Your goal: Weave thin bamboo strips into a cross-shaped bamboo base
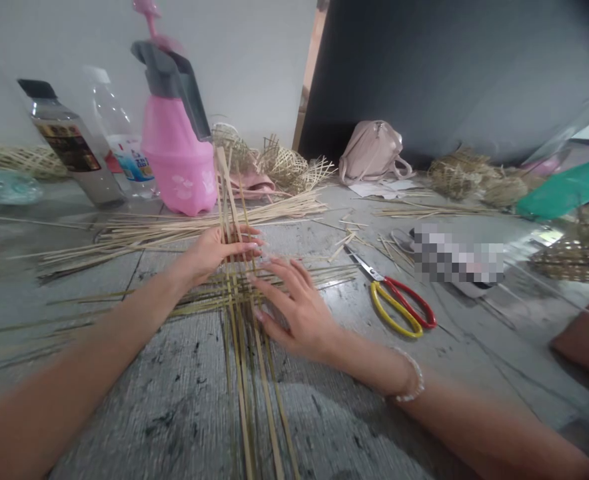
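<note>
Thin bamboo strips (242, 390) cross other strips lying sideways (189, 309) in a loose open weave on the table before me. My left hand (205, 253) grips several lengthwise strips beyond the crossing, its thumb and fingers closed around them; their far ends tilt upward. My right hand (302, 310), wearing a beaded bracelet (414, 380), rests at the weave's right side. Its fingers are apart, with the fingertips touching the strips. Some crossings under the fingertips are hidden.
Scissors (399, 303) with red and yellow handles lie right of my hand. Behind stand a pink spray bottle (179, 157) and two drink bottles. A bundle of strips (139, 233), a pink bag (374, 153) and woven pieces (294, 167) lie farther back.
</note>
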Tool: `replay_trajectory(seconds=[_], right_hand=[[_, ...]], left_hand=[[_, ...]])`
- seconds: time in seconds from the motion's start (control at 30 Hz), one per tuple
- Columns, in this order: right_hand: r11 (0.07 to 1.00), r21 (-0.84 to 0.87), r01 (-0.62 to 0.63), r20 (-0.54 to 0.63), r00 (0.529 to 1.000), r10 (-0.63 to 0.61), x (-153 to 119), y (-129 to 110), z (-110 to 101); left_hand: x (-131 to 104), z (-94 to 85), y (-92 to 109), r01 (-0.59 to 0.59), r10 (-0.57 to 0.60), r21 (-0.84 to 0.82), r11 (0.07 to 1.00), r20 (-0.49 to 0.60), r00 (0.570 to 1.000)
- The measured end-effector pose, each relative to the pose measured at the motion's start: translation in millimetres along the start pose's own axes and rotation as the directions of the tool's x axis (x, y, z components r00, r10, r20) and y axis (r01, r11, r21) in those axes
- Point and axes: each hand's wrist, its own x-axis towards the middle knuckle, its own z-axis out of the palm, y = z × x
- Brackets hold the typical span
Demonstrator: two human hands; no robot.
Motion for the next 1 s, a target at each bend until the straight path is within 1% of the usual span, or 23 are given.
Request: replay_trajectory(seconds=[0.07,0.1,0.13,0.23,0.3,0.37,0.43,0.5,0.63,0.73,0.8,0.93,1.0], right_hand=[[0.995,0.038,0.096,0.073,0.992,-0.099,0.5,-0.3,0.6],[0.991,0.057,0.12,0.11,0.986,-0.126,0.9,-0.5,0.7],[0.99,0.071,0.12,0.138,0.982,-0.129,1.4,-0.7,0.6],[0.995,0.084,0.05,0.178,0.982,-0.064,2.8,-1.3,-1.0],[0.993,0.101,0.053,0.216,0.974,-0.074,3.6,-1.9,-2.9],[0.984,0.147,0.099,0.282,0.95,-0.138,4.1,-2.9,-4.3],[0.967,0.21,0.142,0.347,0.914,-0.209,4.1,-4.1,-4.4],[0.953,0.261,0.153,0.385,0.889,-0.248,3.8,-5.0,-3.1],[0.947,0.298,0.117,0.444,0.861,-0.246,3.9,-5.1,0.4],[0.951,0.296,0.09,0.475,0.85,-0.229,5.3,-4.4,1.2],[0.95,0.3,0.083,0.479,0.848,-0.225,6.0,-4.2,1.1],[0.949,0.307,0.076,0.471,0.854,-0.221,6.0,-4.3,0.9],[0.948,0.313,0.064,0.468,0.858,-0.212,5.7,-3.9,1.3]], left_hand=[[0.6,-0.5,1.9,-0.027,0.027,0.017,1.0,-0.008,1.0],[0.5,-0.5,3.1,-0.044,0.044,0.029,0.999,-0.008,0.999],[0.1,-0.4,4.5,-0.062,0.062,0.042,0.997,-0.003,0.998],[-2.5,0.1,9.7,-0.106,0.105,0.063,0.992,0.024,0.994],[-4.5,0.7,12.1,-0.117,0.116,0.056,0.991,0.033,0.993],[-5.5,1.7,11.9,-0.118,0.117,0.047,0.992,0.028,0.993],[-5.4,3.2,8.3,-0.106,0.106,0.049,0.993,0.02,0.994],[-4.4,4.7,2.4,-0.081,0.08,0.055,0.995,0.02,0.997],[-3.5,6.5,-6.2,-0.05,0.048,0.052,0.997,0.033,0.998],[-5.4,8.0,-3.2,-0.055,0.051,0.062,0.997,0.059,0.997],[-7.8,10.2,2.0,-0.066,0.057,0.103,0.992,0.082,0.995],[-13.5,15.3,12.1,-0.087,0.067,0.243,0.966,0.089,0.994],[-16.0,16.8,15.1,-0.109,0.075,0.312,0.944,0.119,0.99]])
